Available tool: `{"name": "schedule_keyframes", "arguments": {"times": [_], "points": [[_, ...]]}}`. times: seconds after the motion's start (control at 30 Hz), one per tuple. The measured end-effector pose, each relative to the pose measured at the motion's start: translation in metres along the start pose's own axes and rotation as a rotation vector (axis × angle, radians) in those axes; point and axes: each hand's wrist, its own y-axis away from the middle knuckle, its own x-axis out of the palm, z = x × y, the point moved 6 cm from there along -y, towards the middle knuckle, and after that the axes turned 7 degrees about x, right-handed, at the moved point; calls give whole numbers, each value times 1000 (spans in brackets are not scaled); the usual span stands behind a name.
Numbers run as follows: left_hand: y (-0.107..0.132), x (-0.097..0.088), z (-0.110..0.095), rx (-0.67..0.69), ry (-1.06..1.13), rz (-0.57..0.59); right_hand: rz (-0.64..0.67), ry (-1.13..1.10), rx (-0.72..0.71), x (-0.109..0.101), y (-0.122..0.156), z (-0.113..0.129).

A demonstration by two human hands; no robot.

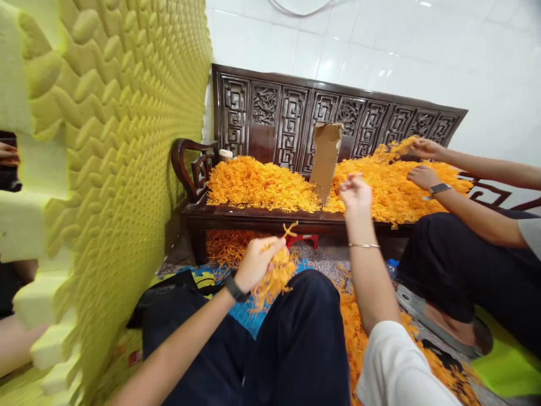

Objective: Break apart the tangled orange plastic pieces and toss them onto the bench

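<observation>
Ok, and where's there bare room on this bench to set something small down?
Just a narrow strip along the bench's front edge, bordered behind by the left orange pile. It's crowded on both sides of the cardboard piece, with a co-worker's hands at the right pile.

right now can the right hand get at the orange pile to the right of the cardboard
Probably yes: the right hand is in front of the orange pile, with nothing visible between them; the co-worker's hands are farther right.

A frilly orange bunch (279, 274) — loose, tangled — hangs from the left hand (257, 260), one forked piece (289, 230) uppermost.
</observation>
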Motion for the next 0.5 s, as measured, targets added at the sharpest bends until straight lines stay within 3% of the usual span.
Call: {"name": "schedule_keyframes", "arguments": {"times": [0.07, 0.17, 0.27, 0.37, 0.43, 0.5], "points": [[26, -8, 12, -69, -99, 84, -104, -70, -78, -34, -12, 19], [52, -29, 27, -123, -164, 22, -114, -118, -173, -54, -9, 35], [68, -43, 37, -172, -185, -58, -60, -41, -348, -47, 15, 47], [84, -52, 39, -208, -197, -107, -160, -4, -602, -33, 38, 50], [93, -58, 37, -234, -216, -150, -303, -10, -707, -21, 36, 38], [98, -64, 35, -258, -233, -185, -361, 69, -656, 2, 16, 10]]}}
